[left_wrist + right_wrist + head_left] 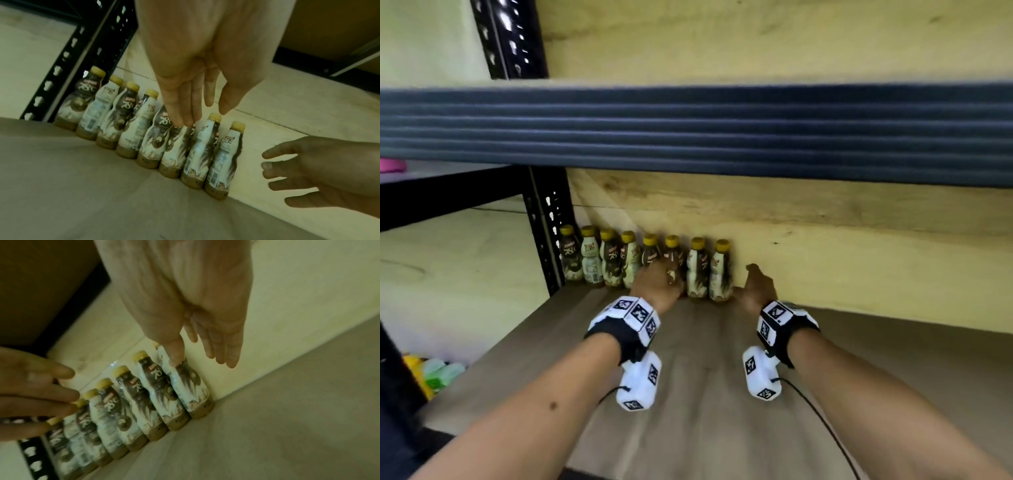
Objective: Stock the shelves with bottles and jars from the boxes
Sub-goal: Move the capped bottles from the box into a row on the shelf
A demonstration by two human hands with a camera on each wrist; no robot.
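Observation:
Several small coffee bottles with yellow caps [647, 263] stand in a row against the back wall of a wooden shelf [705, 394]. My left hand [657, 284] reaches in front of the middle of the row. Its straight fingers [197, 104] touch or nearly touch the top of a bottle and hold nothing. My right hand [758, 289] hovers just right of the last bottle [720, 274], fingers spread and empty [308, 170]. In the right wrist view my right hand [205, 337] has its thumb against the last bottle [191, 394]. My left hand [37, 394] shows at the left.
A black perforated upright [548, 233] bounds the row on the left. The dark grey rail of the shelf above [688, 133] hangs low overhead. Bare shelf board extends right of the bottles [876, 359]. Colourful packs [434, 373] lie lower left.

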